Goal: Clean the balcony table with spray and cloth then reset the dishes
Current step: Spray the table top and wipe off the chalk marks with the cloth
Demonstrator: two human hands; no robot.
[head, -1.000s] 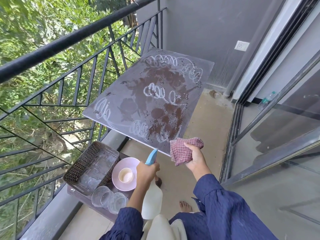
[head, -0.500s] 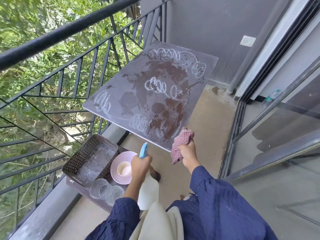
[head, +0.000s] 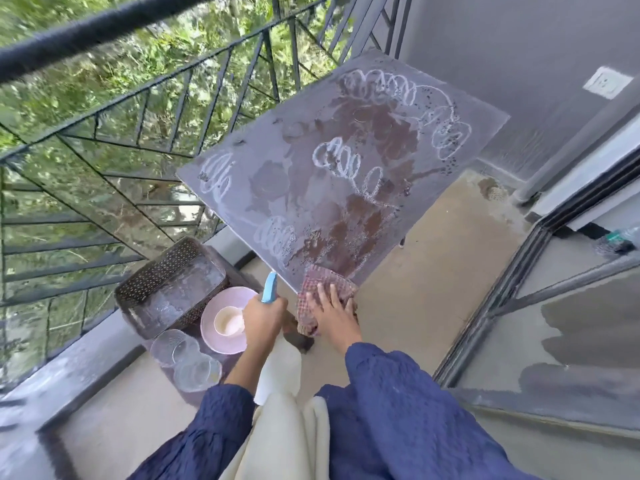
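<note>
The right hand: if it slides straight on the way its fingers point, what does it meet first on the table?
Probably the wet brown stain, just beyond the cloth under the right hand. The white scribble lies slightly left of that line. Depth is unclear.

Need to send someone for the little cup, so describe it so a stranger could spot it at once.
Left of the near corner of the stained grey table, low by the railing, stand a dark perforated basket, a pink plate and clear glass bowls. The cup sits on the pink plate: small, cream-white and opaque, unlike the clear glass beside it.
</note>
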